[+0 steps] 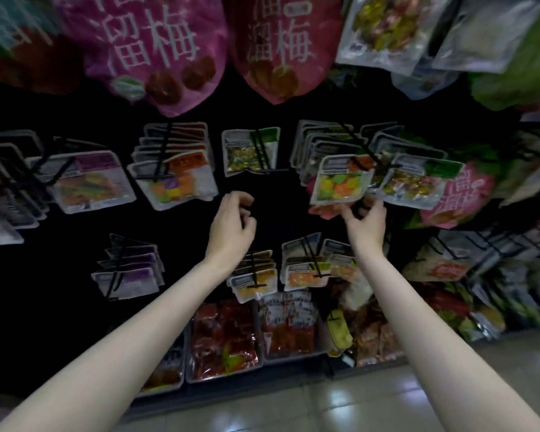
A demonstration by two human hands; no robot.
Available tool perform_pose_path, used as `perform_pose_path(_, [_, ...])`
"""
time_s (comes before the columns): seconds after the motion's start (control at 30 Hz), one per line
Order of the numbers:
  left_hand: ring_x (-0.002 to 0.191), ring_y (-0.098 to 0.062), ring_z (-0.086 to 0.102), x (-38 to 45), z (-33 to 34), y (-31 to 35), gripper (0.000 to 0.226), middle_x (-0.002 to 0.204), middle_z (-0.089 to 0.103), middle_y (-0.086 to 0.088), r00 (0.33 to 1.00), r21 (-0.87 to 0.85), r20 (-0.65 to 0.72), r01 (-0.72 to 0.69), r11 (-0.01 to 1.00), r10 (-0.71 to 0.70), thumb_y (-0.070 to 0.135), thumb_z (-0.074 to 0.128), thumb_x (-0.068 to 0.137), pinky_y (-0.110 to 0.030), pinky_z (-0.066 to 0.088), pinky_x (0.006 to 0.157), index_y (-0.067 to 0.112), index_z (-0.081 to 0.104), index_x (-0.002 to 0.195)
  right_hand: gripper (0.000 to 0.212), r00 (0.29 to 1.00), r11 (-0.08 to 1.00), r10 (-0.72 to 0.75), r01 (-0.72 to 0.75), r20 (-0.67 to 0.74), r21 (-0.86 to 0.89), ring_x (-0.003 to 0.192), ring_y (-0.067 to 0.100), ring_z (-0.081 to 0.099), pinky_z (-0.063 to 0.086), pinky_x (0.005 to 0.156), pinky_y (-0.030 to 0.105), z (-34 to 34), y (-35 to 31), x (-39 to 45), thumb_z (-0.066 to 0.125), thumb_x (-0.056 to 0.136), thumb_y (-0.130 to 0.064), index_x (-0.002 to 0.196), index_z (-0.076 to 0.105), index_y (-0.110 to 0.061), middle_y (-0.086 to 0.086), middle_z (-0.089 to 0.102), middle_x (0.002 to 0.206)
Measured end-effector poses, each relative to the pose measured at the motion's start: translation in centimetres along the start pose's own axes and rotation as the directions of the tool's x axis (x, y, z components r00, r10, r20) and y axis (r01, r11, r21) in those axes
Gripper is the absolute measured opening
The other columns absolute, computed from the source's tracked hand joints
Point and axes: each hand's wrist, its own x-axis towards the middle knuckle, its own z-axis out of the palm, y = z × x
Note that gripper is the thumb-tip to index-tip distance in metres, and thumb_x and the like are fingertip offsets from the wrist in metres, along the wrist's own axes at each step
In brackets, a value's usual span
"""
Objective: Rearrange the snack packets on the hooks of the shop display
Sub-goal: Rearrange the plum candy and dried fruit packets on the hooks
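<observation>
A dark hook display holds rows of clear snack packets. My right hand [366,220] reaches up under the front packet of yellow and orange sweets [340,179] on a middle-row hook, its fingertips touching that packet's lower edge and a pink packet [325,210] behind it. Whether the fingers pinch anything cannot be made out. My left hand [233,226] hangs in front of the bare dark panel, fingers loosely curled and holding nothing. A packet of green and yellow sweets [250,152] hangs alone above it.
Big pink plum bags [156,48] hang across the top row. Stacks of packets hang at the left [175,179] and below [256,279]. Trays of red packets [223,338] stand at the bottom. Tiled floor [340,400] lies under my arms.
</observation>
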Motion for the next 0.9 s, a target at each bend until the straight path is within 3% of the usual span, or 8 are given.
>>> perform_pose_path(0.1, [0.091,-0.008,0.051,0.7,3.2,1.8,0.021,0.107,0.049,0.001,1.000,-0.006,0.003,-0.015,1.000,0.015,0.003,0.047,0.090,-0.015,0.037,0.075,0.013,0.049,0.110,0.077,0.999,0.997,0.013,-0.011,-0.029,0.076,0.136,0.023,0.033,0.033,0.109,0.039,-2.1,-0.3,2.6,0.065,0.086,-0.034,0.146,0.020,-0.017,0.004,0.030,0.149])
perform_pose_path(0.2, [0.092,-0.008,0.051,1.3,6.2,3.3,0.022,0.109,0.049,0.000,0.999,-0.018,0.005,-0.032,0.999,0.032,0.004,0.048,0.090,-0.011,0.035,0.073,0.012,0.049,0.110,0.078,0.997,0.991,0.016,-0.025,0.075,0.131,0.133,0.021,0.034,0.033,0.103,0.032,-2.8,-0.7,5.1,0.066,0.085,-0.032,0.146,0.019,-0.019,0.002,0.032,0.148])
perform_pose_path(0.27, [0.095,-0.008,0.050,1.8,7.7,4.2,0.025,0.112,0.050,-0.002,1.000,-0.026,0.002,-0.024,0.999,0.024,0.004,0.049,0.090,-0.010,0.035,0.073,0.011,0.048,0.113,0.067,0.993,0.987,-0.001,-0.018,0.116,0.158,0.121,0.019,0.044,0.039,0.093,0.027,-2.7,-0.8,6.3,0.066,0.086,-0.027,0.141,0.030,-0.014,0.003,0.047,0.133])
perform_pose_path(0.37, [0.101,-0.007,0.047,2.7,9.2,5.4,0.031,0.119,0.048,-0.003,1.000,-0.060,0.000,-0.006,0.998,0.006,0.006,0.052,0.090,-0.004,0.036,0.073,0.010,0.045,0.120,0.035,0.997,0.980,-0.037,0.022,0.072,0.196,0.086,0.015,0.054,0.041,0.063,0.013,-2.9,-0.6,7.0,0.065,0.087,-0.022,0.116,0.051,-0.008,-0.008,0.053,0.086])
perform_pose_path(0.43, [0.104,-0.005,0.047,3.1,9.8,5.8,0.035,0.123,0.049,-0.002,1.000,-0.098,-0.012,-0.001,0.995,0.000,0.011,0.055,0.090,-0.003,0.037,0.075,0.011,0.044,0.123,0.017,0.980,0.971,-0.087,0.043,0.181,0.236,0.082,0.014,0.059,0.043,0.064,0.009,-3.7,0.0,7.3,0.067,0.086,-0.020,0.099,0.062,-0.010,-0.007,0.061,0.084])
perform_pose_path(0.53, [0.110,-0.004,0.047,3.3,10.3,5.9,0.042,0.127,0.046,0.002,1.000,-0.143,0.008,-0.008,0.990,0.009,0.020,0.057,0.091,-0.001,0.038,0.077,0.016,0.041,0.129,0.010,0.861,0.936,-0.179,-0.001,0.476,0.353,0.089,0.017,0.066,0.053,0.079,0.028,-5.8,0.4,7.2,0.070,0.081,-0.011,0.089,0.069,-0.017,-0.005,0.072,0.088])
perform_pose_path(0.73, [0.108,-0.003,0.051,2.7,11.5,7.1,0.042,0.121,0.046,0.012,0.995,-0.293,0.090,-0.016,0.956,0.044,0.023,0.061,0.089,-0.012,0.043,0.085,0.030,0.036,0.122,0.019,0.596,0.944,-0.319,0.133,0.737,0.301,0.094,0.009,0.066,0.050,0.090,0.023,-10.0,0.2,6.3,0.070,0.077,-0.008,0.092,0.071,-0.019,-0.008,0.073,0.092])
perform_pose_path(0.9, [0.085,0.006,0.052,0.8,9.4,4.9,0.015,0.095,0.053,0.014,0.999,-0.204,0.050,0.027,0.979,-0.017,0.014,0.059,0.089,-0.006,0.040,0.070,0.023,0.050,0.097,0.011,0.614,0.951,-0.308,0.222,0.726,0.216,0.085,0.013,0.064,0.048,0.080,0.024,-7.9,-0.3,5.2,0.066,0.085,-0.008,0.095,0.063,-0.010,0.000,0.068,0.088])
